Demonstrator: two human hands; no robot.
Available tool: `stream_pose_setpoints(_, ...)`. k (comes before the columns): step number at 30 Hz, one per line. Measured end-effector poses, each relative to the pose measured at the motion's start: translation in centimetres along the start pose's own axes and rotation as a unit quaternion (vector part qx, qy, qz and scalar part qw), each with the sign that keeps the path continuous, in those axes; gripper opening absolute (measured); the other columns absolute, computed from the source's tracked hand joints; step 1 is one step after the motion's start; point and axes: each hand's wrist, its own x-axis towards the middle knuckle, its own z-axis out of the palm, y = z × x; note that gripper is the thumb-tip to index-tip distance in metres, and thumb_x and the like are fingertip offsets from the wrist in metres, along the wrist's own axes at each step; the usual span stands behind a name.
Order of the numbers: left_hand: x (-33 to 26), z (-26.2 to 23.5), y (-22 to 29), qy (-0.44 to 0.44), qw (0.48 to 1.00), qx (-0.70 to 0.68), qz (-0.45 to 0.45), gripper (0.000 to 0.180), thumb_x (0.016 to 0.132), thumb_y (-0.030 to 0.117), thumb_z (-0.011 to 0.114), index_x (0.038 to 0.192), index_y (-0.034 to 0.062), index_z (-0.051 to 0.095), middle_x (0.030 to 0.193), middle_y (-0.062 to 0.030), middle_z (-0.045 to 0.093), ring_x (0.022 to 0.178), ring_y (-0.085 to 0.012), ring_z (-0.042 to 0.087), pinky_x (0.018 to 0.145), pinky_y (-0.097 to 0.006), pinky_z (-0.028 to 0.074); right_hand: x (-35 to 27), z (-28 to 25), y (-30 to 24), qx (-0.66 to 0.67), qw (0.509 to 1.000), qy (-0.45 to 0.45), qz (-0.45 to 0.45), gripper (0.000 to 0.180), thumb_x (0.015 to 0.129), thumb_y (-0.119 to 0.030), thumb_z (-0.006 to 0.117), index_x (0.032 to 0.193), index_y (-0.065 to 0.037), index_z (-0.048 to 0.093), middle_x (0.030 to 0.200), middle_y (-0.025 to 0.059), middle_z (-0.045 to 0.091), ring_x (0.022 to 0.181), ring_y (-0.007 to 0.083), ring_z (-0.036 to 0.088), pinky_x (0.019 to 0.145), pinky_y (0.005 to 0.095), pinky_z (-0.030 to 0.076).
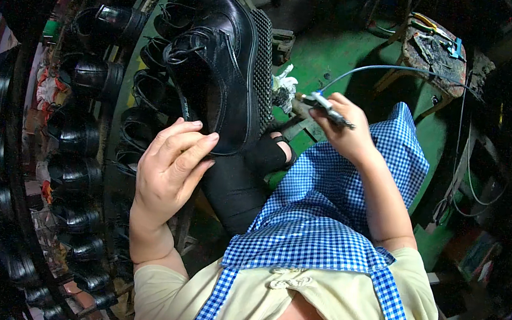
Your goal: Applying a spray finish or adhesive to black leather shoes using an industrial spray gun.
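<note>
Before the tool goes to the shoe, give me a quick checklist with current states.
1. Left hand grips the black shoe at its heel end: ok.
2. Right hand holds the pen-like tool: ok.
3. Tool tip touching the shoe: not ok, they are apart.
4. Blue cable runs free from the tool: ok.
5. Tool powered: cannot tell.
6. Checked apron lies below the shoe, not over it: ok.
</note>
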Motion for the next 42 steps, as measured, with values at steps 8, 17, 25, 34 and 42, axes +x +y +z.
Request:
stream_pose_setpoints(8, -0.2, 0.8, 0.8, 0.012, 0.999, 0.043, 0.030, 0.055, 0.068, 0.000, 0.080, 0.121, 0.0126, 0.068, 0.103, -0.0051, 0.065, 0.101, -0.0278, 0.064, 0.091, -0.046, 0.057, -0.8, -3.7, -5.9, 0.176, 0.978, 0.011, -0.110, 0.018, 0.094, -0.018, 0.066, 0.091, 0.000, 0.064, 0.076, 0.0105, 0.052, 0.066, 0.0239, 0.053, 0.061, 0.0341, 0.044)
stream_pose_setpoints(17, -0.7, 1.4, 0.7, 0.016, 0.998, 0.048, 0.034, 0.055, 0.067, -0.001, 0.081, 0.120, 0.0116, 0.068, 0.103, -0.0050, 0.065, 0.099, -0.0268, 0.064, 0.092, -0.046, 0.057, 0.3, -2.5, -7.0, 0.193, 0.973, -0.016, -0.126, 0.022, 0.092, -0.020, 0.067, 0.086, -0.001, 0.058, 0.076, 0.0148, 0.054, 0.068, 0.0338, 0.056, 0.062, 0.0392, 0.046)
stream_pose_setpoints(25, -0.7, 1.4, 0.9, 0.022, 0.998, 0.044, 0.040, 0.054, 0.068, -0.001, 0.081, 0.119, 0.0105, 0.068, 0.104, -0.0048, 0.065, 0.099, -0.0261, 0.064, 0.092, -0.046, 0.057, 0.6, -2.3, -7.1, 0.181, 0.973, -0.002, -0.146, 0.023, 0.091, -0.018, 0.069, 0.081, -0.001, 0.058, 0.071, 0.0135, 0.055, 0.069, 0.0330, 0.056, 0.062, 0.0397, 0.046)
stream_pose_setpoints(34, -0.6, 1.3, 0.8, 0.017, 0.998, 0.039, 0.051, 0.050, 0.070, -0.001, 0.081, 0.117, 0.0109, 0.069, 0.104, -0.0057, 0.066, 0.100, -0.0260, 0.064, 0.092, -0.045, 0.057, 0.1, -2.3, -7.3, 0.172, 0.976, -0.008, -0.131, 0.016, 0.093, -0.016, 0.068, 0.091, 0.000, 0.064, 0.077, 0.0093, 0.052, 0.065, 0.0209, 0.052, 0.058, 0.0322, 0.041)
stream_pose_setpoints(42, -0.5, 1.3, 0.6, 0.012, 0.997, 0.044, 0.061, 0.048, 0.072, 0.000, 0.079, 0.117, 0.0110, 0.070, 0.104, -0.0062, 0.065, 0.101, -0.0259, 0.064, 0.091, -0.044, 0.058, 0.3, -2.2, -7.5, 0.136, 0.981, 0.007, -0.138, 0.020, 0.089, -0.018, 0.071, 0.083, -0.001, 0.063, 0.076, 0.0113, 0.056, 0.067, 0.0280, 0.057, 0.059, 0.0362, 0.046)
